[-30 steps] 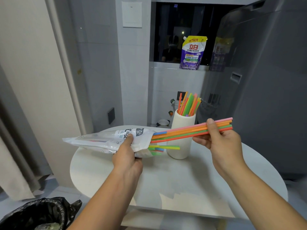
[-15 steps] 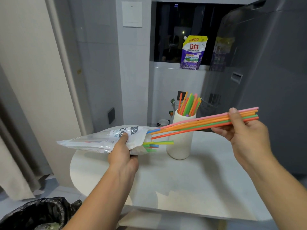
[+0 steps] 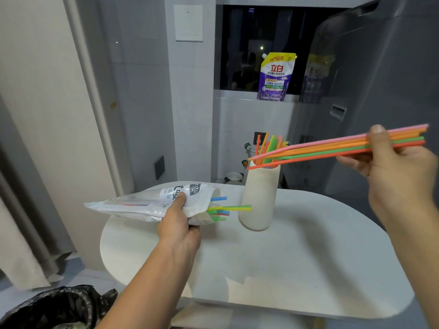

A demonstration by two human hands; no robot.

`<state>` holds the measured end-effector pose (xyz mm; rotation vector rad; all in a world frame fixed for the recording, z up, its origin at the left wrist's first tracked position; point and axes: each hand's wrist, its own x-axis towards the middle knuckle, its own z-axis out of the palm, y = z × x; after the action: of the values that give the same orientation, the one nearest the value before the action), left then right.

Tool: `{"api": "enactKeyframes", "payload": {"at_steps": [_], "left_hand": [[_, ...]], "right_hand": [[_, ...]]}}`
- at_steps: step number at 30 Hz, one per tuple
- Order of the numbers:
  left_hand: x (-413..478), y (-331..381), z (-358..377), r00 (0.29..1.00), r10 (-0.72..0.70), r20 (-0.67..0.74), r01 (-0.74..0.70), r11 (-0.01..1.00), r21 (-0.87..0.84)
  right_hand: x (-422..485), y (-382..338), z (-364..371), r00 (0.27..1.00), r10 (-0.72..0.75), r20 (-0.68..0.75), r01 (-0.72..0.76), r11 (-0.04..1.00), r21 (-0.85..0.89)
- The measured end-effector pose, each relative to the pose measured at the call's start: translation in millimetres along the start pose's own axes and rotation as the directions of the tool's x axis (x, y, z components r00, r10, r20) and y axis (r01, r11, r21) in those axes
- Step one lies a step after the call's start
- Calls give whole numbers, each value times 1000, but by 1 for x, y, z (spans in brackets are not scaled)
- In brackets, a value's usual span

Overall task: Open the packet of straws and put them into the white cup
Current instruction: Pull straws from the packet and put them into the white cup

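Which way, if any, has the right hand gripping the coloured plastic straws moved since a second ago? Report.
Yes. The right hand moved rightward and up, away from the white ribbed cup, pulling the coloured plastic straws clear of the white packet.

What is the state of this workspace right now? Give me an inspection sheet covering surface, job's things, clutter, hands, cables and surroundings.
Surface: white table, rounded.
Job's things: straw packet open at its right end, loose straws poking out; white cup upright, already holding straws; straw bundle free of the packet, near level, tips by the cup's mouth.
Clutter: black bin bag lower left, off the table.
Hands: left hand grips the packet; right hand pinches the bundle.
Cables: nothing seen.
Surroundings: detergent pouch on the window ledge; grey appliance at right.
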<state>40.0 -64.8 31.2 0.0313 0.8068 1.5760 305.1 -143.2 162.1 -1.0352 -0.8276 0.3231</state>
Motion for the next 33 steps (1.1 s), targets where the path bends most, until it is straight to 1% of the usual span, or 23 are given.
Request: {"api": "enactKeyframes", "payload": {"at_steps": [3, 6, 9, 15, 25, 33], "left_hand": [[-1, -2, 1, 1000, -1, -2, 1, 1000, 7], [-1, -3, 1, 1000, -4, 0, 4, 1000, 12], [-1, -6, 0, 1000, 2, 5, -2, 1000, 17], [1, -7, -1, 1000, 8, 16, -9, 1000, 15], [3, -8, -2, 1000, -15, 27, 15, 1000, 19], [0, -9, -2, 999, -22, 33, 22, 1000, 19]], "right_hand": [[8, -9, 6, 996, -92, 12, 93, 992, -85], [15, -14, 12, 991, -127, 37, 132, 979, -153], [21, -13, 17, 992, -116, 56, 126, 966, -224], [32, -9, 24, 996, -64, 57, 77, 964, -254], [37, -24, 29, 994, -91, 64, 107, 938, -330], [36, -17, 41, 988, -36, 148, 96, 900, -425]]}}
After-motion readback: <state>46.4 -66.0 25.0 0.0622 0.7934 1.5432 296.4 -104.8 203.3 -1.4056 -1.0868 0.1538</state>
